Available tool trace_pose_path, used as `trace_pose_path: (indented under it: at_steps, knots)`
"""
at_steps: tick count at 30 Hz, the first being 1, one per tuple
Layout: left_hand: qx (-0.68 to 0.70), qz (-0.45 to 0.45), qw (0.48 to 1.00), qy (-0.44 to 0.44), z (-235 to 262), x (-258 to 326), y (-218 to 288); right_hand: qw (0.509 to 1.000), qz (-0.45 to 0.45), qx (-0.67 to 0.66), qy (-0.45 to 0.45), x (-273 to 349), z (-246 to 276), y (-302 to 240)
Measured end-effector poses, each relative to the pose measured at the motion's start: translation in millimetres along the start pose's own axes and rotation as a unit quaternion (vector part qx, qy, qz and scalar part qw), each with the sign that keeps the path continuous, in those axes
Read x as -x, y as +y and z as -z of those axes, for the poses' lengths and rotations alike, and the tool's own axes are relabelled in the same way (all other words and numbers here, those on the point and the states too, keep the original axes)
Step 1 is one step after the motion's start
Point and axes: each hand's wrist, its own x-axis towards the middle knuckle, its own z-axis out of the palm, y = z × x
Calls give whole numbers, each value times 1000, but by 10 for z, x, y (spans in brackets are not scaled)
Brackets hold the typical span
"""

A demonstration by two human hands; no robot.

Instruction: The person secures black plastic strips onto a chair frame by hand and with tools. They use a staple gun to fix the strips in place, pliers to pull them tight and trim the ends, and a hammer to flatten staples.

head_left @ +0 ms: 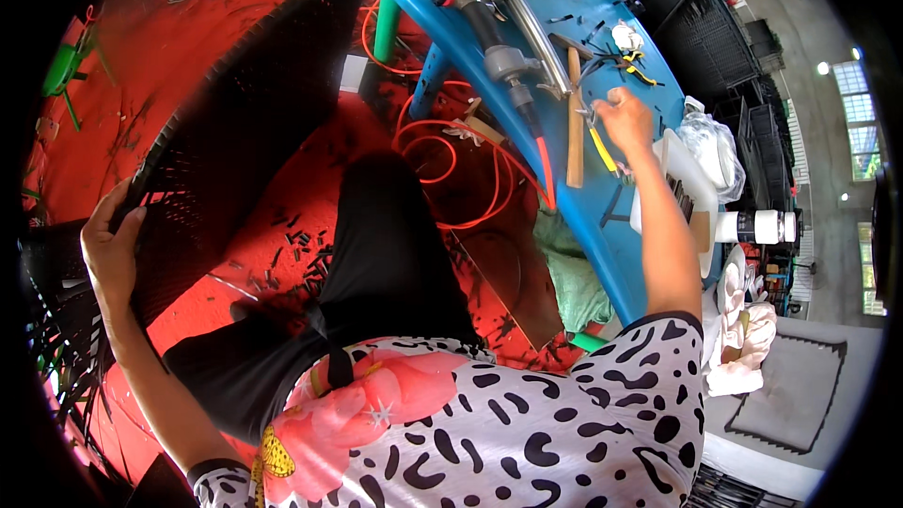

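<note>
My left hand [111, 249] is closed round the edge of a large black woven panel [246, 118], which stands tilted on my left. Over the blue table [602, 216], the fingers of my right hand [625, 122] are curled together; whatever they may pinch is too small to name. Just beside its fingertips lies a slim tool with a yellow handle [602, 149]. A hammer [575, 132] with a wooden handle rests left of that. Farther left is an air-powered nail gun or stapler [513, 61] joined to a red hose [546, 165]. Yellow-and-black pliers [638, 68] lie beyond my right hand.
Loops of orange-red hose [451, 127] hang and lie beside the table. Black scraps [306, 254] litter the red floor. A white bin [679, 169], a clear plastic bag [717, 155] and a white bottle [757, 227] stand at the right. Green cloth [572, 268] hangs below the table edge.
</note>
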Motion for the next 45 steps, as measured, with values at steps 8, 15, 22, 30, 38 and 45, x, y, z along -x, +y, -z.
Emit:
trace_pose_path:
  at_steps: [8, 15, 22, 30, 38, 45]
  knots:
    - [-98, -44, 994, -12, -37, -53, 263, 997, -17, 37, -67, 587, -324, -141]
    - [-205, -57, 976, 36, -164, 38, 481, 861, -243, -434, -103, -47, -440, 590]
    - [-169, -90, 978, 82, -274, 46, 410, 812, -85, -577, -23, 82, -125, -428]
    - [-138, -113, 979, 97, -315, 33, 404, 735, 177, -623, -200, 1067, 462, -2361]
    - [-122, -120, 980, 102, -359, 3, 402, 749, 410, -466, -231, 1534, 488, -3035]
    - [-118, -126, 978, 117, -446, -18, 422, 786, 325, -429, -304, 1536, 540, -3032]
